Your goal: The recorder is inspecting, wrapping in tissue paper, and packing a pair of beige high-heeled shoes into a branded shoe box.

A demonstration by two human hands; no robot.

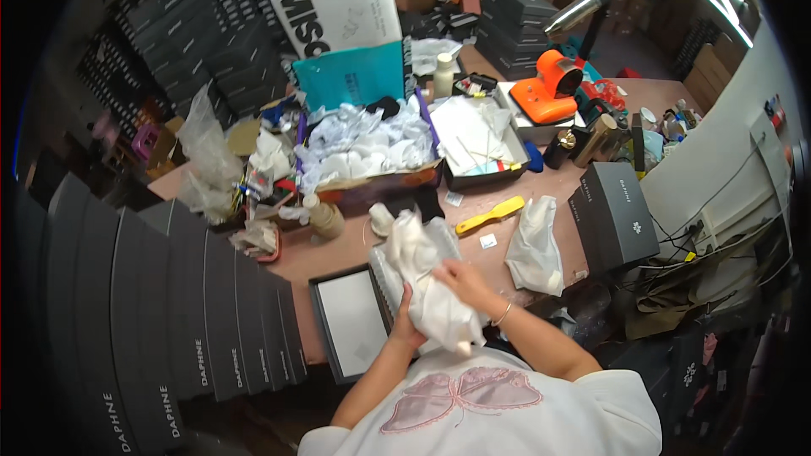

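A white soft-bag bundle is in front of my chest, with its contents hidden inside. My left hand grips its left side, thumb pointing up along the wrapping. On its right side, the bent fingers of my right hand press against the white material. Behind the bundle lies some translucent wrapping. Left of my hands is an open black box with a white sheet in it. Another filled white bag rests to the right, near a yellow handled tool.
Dark shoe boxes are stacked along the left. A carton of crumpled white pieces stands at the back beside a tray of papers. An orange device and a closed dark box are on the right.
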